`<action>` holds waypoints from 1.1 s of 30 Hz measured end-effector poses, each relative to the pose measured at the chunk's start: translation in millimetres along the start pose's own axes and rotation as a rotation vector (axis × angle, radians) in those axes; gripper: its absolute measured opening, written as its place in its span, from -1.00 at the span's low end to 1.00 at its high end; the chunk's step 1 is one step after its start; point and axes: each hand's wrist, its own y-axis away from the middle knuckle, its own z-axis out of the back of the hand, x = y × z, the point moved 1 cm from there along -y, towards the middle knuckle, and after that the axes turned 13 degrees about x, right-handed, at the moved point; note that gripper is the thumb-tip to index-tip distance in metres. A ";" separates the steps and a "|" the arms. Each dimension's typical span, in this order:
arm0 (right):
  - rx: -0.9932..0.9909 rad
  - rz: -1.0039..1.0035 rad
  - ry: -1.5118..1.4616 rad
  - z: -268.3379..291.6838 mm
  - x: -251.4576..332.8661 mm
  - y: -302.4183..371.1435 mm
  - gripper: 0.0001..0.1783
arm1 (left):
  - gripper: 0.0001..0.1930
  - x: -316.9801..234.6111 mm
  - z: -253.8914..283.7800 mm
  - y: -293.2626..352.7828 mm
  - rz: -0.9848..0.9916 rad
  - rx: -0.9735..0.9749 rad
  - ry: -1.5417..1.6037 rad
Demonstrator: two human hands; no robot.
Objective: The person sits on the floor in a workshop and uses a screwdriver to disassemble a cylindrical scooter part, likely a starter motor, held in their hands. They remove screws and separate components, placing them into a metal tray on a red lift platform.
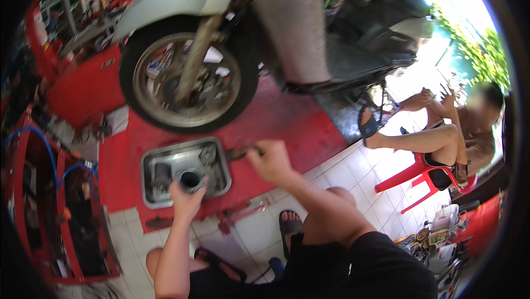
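My left hand (187,201) is wrapped round a round hollow part (190,180) with a dark open mouth facing up. It is over the near edge of a rectangular metal tray (223,186), where several small parts lie, among them a metal piece (207,154) in the far right corner. My right hand (270,161) is closed on a short, dark brownish object (237,153) that points left to the tray's right rim. Blur hides what kind of object it is.
A scooter (287,23) stands on a red platform (276,119), its front wheel (190,125) just beyond the tray. Left is a red rack (72,216) with a blue hose (52,158). On the right a person (480,128) sits on a red stool (406,175). Machine parts (441,227) are at lower right.
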 end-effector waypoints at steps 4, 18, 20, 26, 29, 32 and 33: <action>-0.055 -0.122 -0.172 18.0 20.0 18.0 -0.54 | -0.61 -37.6 -9.6 5.6 -0.197 0.158 -0.226; 0.176 0.164 -0.165 -0.3 34.8 31.4 -0.68 | -0.55 -35.9 -23.0 12.2 -0.256 0.275 -0.192; 0.196 0.242 -0.106 -9.7 36.4 33.1 -0.69 | -0.56 -38.8 -23.2 13.8 -0.260 0.291 -0.207; 0.296 0.404 0.035 -22.2 45.1 42.2 -0.72 | -0.50 -39.1 -24.4 19.0 -0.253 0.405 -0.264; 0.387 0.324 0.029 -22.9 42.8 43.4 -0.75 | -0.59 -40.7 -28.0 20.7 -0.308 0.331 -0.247; 0.383 0.364 0.079 -19.1 49.7 42.3 -0.75 | -0.61 -44.4 -28.1 18.8 -0.345 0.295 -0.239; 0.366 0.397 0.086 -22.2 49.2 42.4 -0.75 | -0.60 -39.1 -27.3 19.4 -0.361 0.282 -0.243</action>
